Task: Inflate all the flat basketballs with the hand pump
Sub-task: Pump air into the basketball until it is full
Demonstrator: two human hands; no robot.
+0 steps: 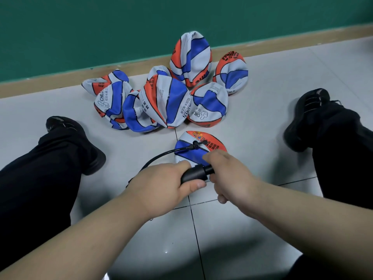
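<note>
Black cylindrical pump (194, 174) clasped by left hand (161, 184) and right hand (228, 174), fingers (215, 157) curled tight, near limp basketball (188, 147).

A green wall (101, 27) meets pale grey floor tiles (262, 87) along a tan skirting strip (60, 75).

The floor (262, 93) is laid in pale grey tiles with dark joints and meets a wooden skirting (60, 77) at the far side. A heap of flat basketballs (165, 93), coloured orange, blue and white, lies on it close to the skirting. A single flat ball (214, 142) lies just in front of the heap. A black left shoe (70, 134) and a black right shoe (314, 116) rest on the tiles either side, well apart.
</note>
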